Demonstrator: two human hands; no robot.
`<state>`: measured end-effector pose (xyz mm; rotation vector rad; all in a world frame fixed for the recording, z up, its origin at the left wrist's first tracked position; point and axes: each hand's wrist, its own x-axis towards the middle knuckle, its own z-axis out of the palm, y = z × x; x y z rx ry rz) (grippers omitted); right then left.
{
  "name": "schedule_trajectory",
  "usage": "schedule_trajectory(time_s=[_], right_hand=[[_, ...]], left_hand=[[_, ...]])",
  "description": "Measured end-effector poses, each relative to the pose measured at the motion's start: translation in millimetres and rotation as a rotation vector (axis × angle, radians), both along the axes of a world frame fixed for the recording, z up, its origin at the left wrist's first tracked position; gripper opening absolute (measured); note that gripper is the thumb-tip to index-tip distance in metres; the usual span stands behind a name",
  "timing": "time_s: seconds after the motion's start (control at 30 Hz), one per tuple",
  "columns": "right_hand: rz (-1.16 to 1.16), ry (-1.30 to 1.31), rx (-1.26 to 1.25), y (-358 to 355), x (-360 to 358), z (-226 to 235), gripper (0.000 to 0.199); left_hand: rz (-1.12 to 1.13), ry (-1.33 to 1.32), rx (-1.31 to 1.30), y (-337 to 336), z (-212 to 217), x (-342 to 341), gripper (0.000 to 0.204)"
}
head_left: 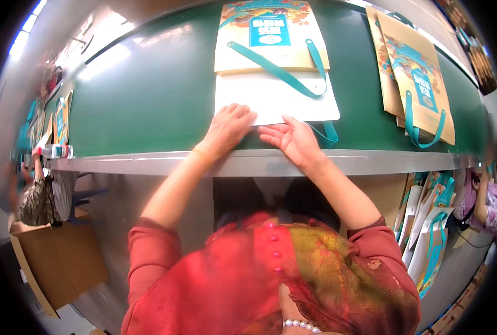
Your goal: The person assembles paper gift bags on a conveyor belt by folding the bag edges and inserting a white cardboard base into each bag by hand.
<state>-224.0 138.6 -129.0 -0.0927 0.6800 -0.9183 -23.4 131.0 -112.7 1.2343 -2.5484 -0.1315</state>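
Loosely cupped right hand (294,144) at panel (279,103)

From the person's head, through a wide fisheye lens, we look steeply down and forward over the left hand (227,129) and right hand (298,144). Nearest us spreads the red clothing (215,279); farther off, the green tabletop (148,100).

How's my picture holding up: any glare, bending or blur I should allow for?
In the head view, glare whitens the far-left green tabletop; fisheye distortion bows the metal front edge, and the corners are black; the co-worker near the left rim looks soft, while the left hand, right hand and paper carrier bag are clearer.
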Motion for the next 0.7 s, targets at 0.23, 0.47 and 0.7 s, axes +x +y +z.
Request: schedule_trajectory(time_s=[0.23,0.47,0.7], right_hand=[[0.031,1.369,-1.056,29,-54,36,0.016],[0.113,1.827,-1.785,-25,-103,5,0.007],[0.184,1.767,-2.089,-41,-84,-10,0.012]], left_hand=[[0.024,0.194,-0.113,-3,-27,14,0.023],[0.083,0.314,-0.041,-5,-26,9,0.008],[0.151,0.327,0.12,-13,-28,24,0.004]])
